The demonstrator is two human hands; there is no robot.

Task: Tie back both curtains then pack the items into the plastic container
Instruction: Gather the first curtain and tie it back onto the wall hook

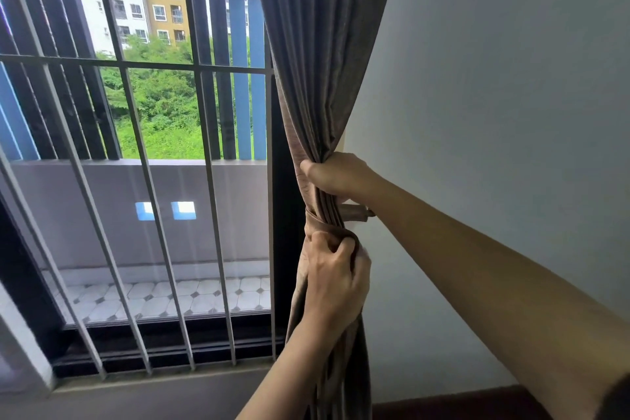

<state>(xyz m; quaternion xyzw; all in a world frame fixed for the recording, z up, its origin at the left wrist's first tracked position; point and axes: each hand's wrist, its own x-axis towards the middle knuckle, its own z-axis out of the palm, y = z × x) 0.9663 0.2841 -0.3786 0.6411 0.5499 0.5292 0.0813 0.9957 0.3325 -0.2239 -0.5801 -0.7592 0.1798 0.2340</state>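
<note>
— Head view: what have the fingers got?
— Fingers (329, 244) of my left hand (335, 274) clench the curtain (320, 78) just under the tieback (315, 219); right hand (337, 174) grips the bunch just above.
— Which step?
— Tying this curtain back, I reckon. Next, snug the band, then ease off. Brown folds, gathered tight between window bars (136, 64) and wall (494, 78).

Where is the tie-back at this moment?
Head view, right of centre: the tie-back wraps the curtain, between the right hand above and the left hand below.
</note>
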